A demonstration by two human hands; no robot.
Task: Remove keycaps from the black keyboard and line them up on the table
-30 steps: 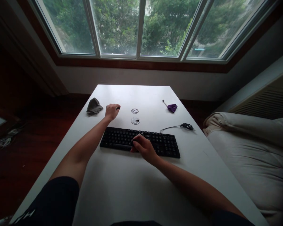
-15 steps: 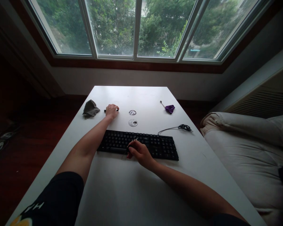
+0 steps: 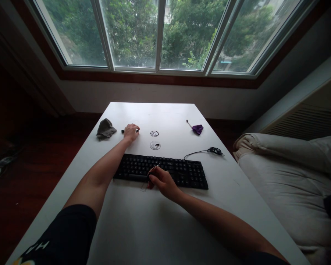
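My left hand (image 3: pixel 131 132) is at the far left of the white table, low over a slim black object (image 3: pixel 123 131) that shows on both sides of it. Its thumb and forefinger are apart; the palm hides most of the object, so its kind is unclear. My right hand (image 3: pixel 162 182) is closed in a pinch over the front edge of the black keyboard (image 3: pixel 187 173). From its fingers a thin wire loop (image 3: pixel 143 187) sticks out toward me, with a bit of metal at the upper end; it looks like a keycap puller.
A grey cloth (image 3: pixel 106 129) lies at the left edge. Two round clear items, one dish (image 3: pixel 155 145) and another (image 3: pixel 154 133), sit behind the keyboard. A purple cloth (image 3: pixel 198 129) with a small brush (image 3: pixel 189 123) and the coiled cable (image 3: pixel 215 150) are on the right.
My left hand's forefinger and thumb have parted slightly over the black object. My right hand has shifted a little toward me, and the wire loop shows more clearly.
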